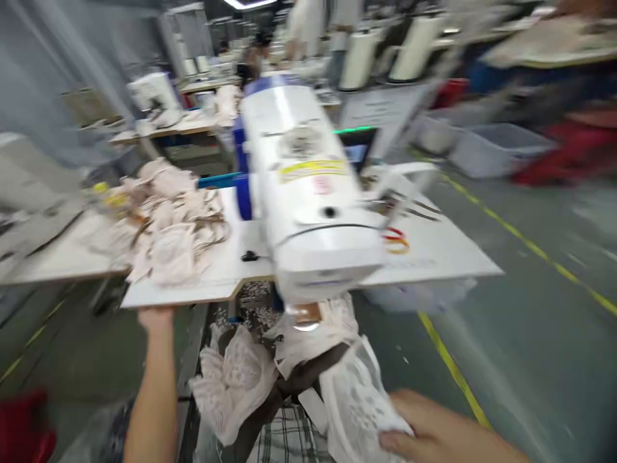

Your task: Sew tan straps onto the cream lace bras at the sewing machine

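Observation:
A white sewing machine stands on a white table in front of me; the picture is smeared by motion. My left hand reaches up to the table's near edge below a heap of pale lace pieces; its fingers are hidden under the edge. My right hand is at the bottom right, its fingers closed on a white lace piece that hangs below the machine. More lace lies bunched over a checked cloth near my lap.
A yellow floor line runs along the right of the table. Grey bins stand on the floor at the back right. Other work tables, thread cones and people fill the background. Something red sits at the lower left.

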`<state>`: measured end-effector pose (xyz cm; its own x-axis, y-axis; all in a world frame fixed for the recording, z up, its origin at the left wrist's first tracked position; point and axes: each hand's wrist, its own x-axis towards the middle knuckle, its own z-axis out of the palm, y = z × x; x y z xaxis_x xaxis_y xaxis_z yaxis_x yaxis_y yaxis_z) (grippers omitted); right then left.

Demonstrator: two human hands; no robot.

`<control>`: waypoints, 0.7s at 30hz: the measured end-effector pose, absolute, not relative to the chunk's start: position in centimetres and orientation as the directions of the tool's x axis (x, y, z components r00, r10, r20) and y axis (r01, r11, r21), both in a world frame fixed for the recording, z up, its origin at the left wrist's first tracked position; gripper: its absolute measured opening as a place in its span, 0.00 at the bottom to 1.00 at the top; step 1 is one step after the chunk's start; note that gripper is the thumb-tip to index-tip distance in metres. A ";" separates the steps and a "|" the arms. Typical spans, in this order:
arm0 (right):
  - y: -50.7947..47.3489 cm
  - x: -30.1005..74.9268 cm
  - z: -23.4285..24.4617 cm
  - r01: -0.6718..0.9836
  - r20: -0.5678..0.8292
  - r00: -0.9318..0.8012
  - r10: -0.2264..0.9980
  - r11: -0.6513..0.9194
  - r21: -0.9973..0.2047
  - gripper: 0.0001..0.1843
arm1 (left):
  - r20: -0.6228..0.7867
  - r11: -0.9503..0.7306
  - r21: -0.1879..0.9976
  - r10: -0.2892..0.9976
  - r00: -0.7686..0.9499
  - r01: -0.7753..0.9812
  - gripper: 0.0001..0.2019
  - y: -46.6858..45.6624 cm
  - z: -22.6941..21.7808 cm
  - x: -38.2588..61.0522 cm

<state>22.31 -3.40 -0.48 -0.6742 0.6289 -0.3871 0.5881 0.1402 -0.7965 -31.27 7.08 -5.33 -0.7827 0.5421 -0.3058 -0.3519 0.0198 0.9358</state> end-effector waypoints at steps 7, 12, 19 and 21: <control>0.5 24.1 2.0 0.357 -0.182 -0.740 0.648 0.148 -0.922 0.16 | -0.365 0.445 0.892 0.816 -0.448 0.084 0.20 2.8 -9.0 -18.7; 1.0 24.6 2.1 0.296 -0.159 -0.800 0.579 0.150 -0.943 0.17 | -0.362 0.375 0.927 0.892 0.272 0.002 0.23 -0.8 -10.5 -0.4; 6.5 32.0 1.7 0.454 -0.424 -0.867 0.261 0.065 -0.888 0.27 | -0.388 0.519 0.837 0.787 0.479 -0.175 0.16 -0.5 -5.7 7.9; 12.2 34.2 0.4 0.762 -0.481 -0.506 0.716 0.109 -0.639 0.23 | -0.376 0.442 0.895 0.812 0.447 -0.051 0.14 -0.5 -5.8 7.4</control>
<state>34.21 12.19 0.35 -0.5058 0.7164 -0.4805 0.7616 0.1092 -0.6388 7.44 -0.51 -5.78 0.4468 0.8120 -0.3756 -0.0509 0.4422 0.8955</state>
